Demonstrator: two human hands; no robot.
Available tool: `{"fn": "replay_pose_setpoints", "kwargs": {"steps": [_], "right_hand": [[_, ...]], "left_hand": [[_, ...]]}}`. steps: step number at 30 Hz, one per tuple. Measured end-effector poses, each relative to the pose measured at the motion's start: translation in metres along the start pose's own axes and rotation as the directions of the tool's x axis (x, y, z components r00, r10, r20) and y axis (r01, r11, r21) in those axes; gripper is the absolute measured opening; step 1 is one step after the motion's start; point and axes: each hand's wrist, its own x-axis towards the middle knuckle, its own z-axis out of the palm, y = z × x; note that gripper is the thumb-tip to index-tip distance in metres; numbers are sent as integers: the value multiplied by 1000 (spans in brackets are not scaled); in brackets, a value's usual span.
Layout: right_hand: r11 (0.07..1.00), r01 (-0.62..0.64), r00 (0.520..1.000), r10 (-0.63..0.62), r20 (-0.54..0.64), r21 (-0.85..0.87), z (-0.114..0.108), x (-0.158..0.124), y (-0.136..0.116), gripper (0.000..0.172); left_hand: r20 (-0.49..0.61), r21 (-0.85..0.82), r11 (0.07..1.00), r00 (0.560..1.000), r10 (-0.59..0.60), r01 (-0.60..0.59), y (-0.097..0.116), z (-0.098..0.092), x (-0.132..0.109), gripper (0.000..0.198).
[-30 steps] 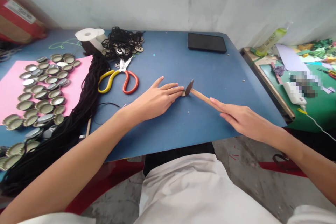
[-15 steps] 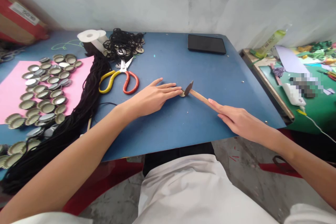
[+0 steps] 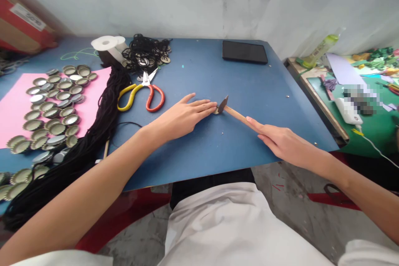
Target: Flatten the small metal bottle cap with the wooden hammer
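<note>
**One cap at the hammer, a heap at the far left**

At the far left a crowd of bottle caps lies on a pink sheet, spilling off its near edge. Some look flat and shiny, others show their crimped rims, so by my reckoning the pile is only partly worked. A thick hank of black cord runs beside them, with a white spool at its far end, and yellow-and-red scissors lie untouched.

Mid-table, the left hand lies palm down on the blue table, fingers stretched out flat, not curled round anything. Its fingertips press a small pale cap, most of it hidden.

The head of the hammer sits right against that cap, tilted. Its wooden handle runs under the right hand, which holds it loosely, fingers long along the wood rather than fisted; the thumb is hidden.

Beyond, near the wall, a black slab lies flat.
</note>
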Motion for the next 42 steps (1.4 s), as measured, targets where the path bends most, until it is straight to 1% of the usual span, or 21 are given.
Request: {"fn": "replay_pose_setpoints", "kwargs": {"steps": [3, 4, 6, 8, 9, 10, 11, 14, 15, 16, 19, 20, 21, 24, 25, 29, 30, 34, 38, 39, 42], "right_hand": [[998, 10, 1000, -9, 28, -58, -11, 1, -2, 64], [996, 33, 999, -32, 13, -80, -15, 1, -2, 64], [988, 101, 991, -110, -71, -118, -21, 0, -3, 68], [977, 168, 962, -192, -193, -134, -23, -1, -2, 74], [973, 189, 949, -215, -232, -128, -22, -1, -2, 77], [972, 203, 945, -226, -235, -118, -21, -2, -1, 79], [973, 205, 953, -223, -206, -106, -19, -2, 0, 79], [979, 170, 983, -176, -49, -111, -15, -4, 4, 73], [979, 160, 986, -165, -28, -126, -14, -5, 4, 72], [979, 149, 987, -156, -41, -138, -14, -5, 4, 72], [984, 111, 976, -134, -171, -136, -15, -6, 1, 77], [987, 104, 972, -128, -195, -126, -15, -5, 0, 78], [988, 104, 974, -125, -190, -116, -16, -4, 0, 79], [985, 131, 986, -140, -85, -111, -21, 0, 0, 77], [984, 131, 987, -141, -78, -117, -23, 0, 0, 76], [989, 82, 975, -106, -197, -123, -29, 1, 0, 75], [990, 80, 976, -102, -193, -115, -28, 2, 0, 75], [991, 96, 992, -103, -69, -97, -23, 4, -2, 75], [996, 52, 984, -62, -167, -66, -18, 1, -3, 74], [998, 49, 985, -57, -161, -50, -16, 0, -2, 71], [999, 33, 998, -32, -61, 4, -7, -2, 3, 64]], "left_hand": [[2, 27, 1000, 1000, 13, -13, 1, -1, 1, 83], [1, 32, 999, 1000, 13, -13, 1, -1, 1, 82], [-2, 31, 999, 1000, 10, -10, 2, -1, 2, 81], [-1, 23, 1000, 1000, 4, -3, 3, -1, 3, 83], [2, 18, 1000, 1000, 0, 0, 3, -1, 3, 85], [8, 14, 1000, 1000, -4, 4, 4, -2, 3, 86], [15, 12, 1000, 1000, -10, 10, 4, -3, 4, 86], [38, -2, 1000, 999, -27, 27, 5, -5, 4, 85], [41, -10, 999, 999, -31, 31, 6, -5, 4, 86], [40, -18, 999, 999, -35, 35, 6, -6, 4, 86], [27, -33, 999, 999, -35, 36, 5, -6, 4, 86], [23, -33, 999, 999, -32, 32, 5, -6, 4, 86], [19, -32, 999, 999, -28, 28, 5, -6, 4, 86], [17, -33, 999, 1000, -14, 14, 4, -6, 3, 86], [17, -36, 999, 1000, -12, 13, 4, -6, 3, 87], [17, -39, 999, 1000, -17, 17, 4, -7, 3, 89], [20, -38, 999, 1000, -16, 17, 4, -8, 3, 89], [23, -32, 999, 1000, -16, 17, 6, -10, 2, 89], [5, -36, 999, 1000, -9, 9, 6, -10, 2, 88], [3, -35, 999, 1000, -4, 4, 6, -10, 2, 88], [-2, -33, 999, 1000, 11, -11, 5, -10, 3, 83]]}}
